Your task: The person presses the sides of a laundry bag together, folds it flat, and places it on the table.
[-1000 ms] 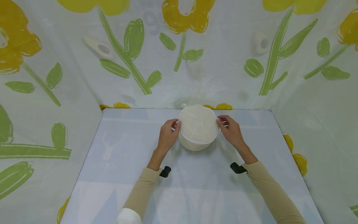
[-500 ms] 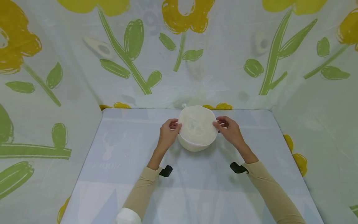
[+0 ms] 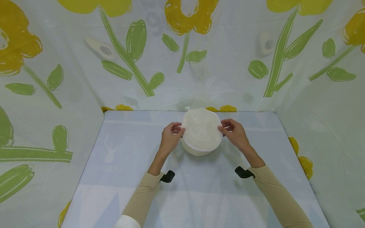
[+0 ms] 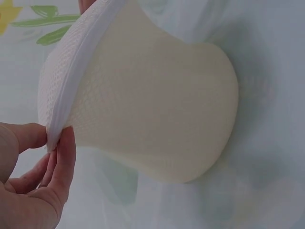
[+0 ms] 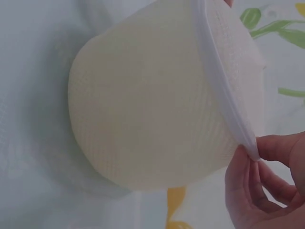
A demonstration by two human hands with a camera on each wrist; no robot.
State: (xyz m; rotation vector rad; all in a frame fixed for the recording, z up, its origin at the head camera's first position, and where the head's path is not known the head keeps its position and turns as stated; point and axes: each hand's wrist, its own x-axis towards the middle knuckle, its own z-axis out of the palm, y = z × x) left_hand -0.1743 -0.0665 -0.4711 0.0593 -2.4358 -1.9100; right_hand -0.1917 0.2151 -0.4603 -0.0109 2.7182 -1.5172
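Observation:
A cream, round mesh laundry bag (image 3: 201, 129) stands near the back of the table, its mesh top panel facing up. White piping (image 4: 78, 71) runs round the top edge in the left wrist view. My left hand (image 3: 170, 137) pinches this edge on the left between thumb and fingers. Opposite it, my right hand (image 3: 236, 134) pinches the edge on the right; the right wrist view shows its thumb and fingertips on the white rim (image 5: 221, 86). Below the rim, the soft side wall bulges and narrows toward its rounded base. The inside of the bag is hidden.
The pale blue-and-white table (image 3: 128, 164) reaches back to a flower-printed curtain (image 3: 222, 76), which also hangs at both sides. Black wrist cameras (image 3: 167, 176) stick out from the cuffs. A small white tab (image 3: 187, 108) shows behind the bag.
The bag's top has shifted slightly toward me, and its panel has rippled and changed shape. My right fingers have come a little further over the rim; both hands stay at its sides.

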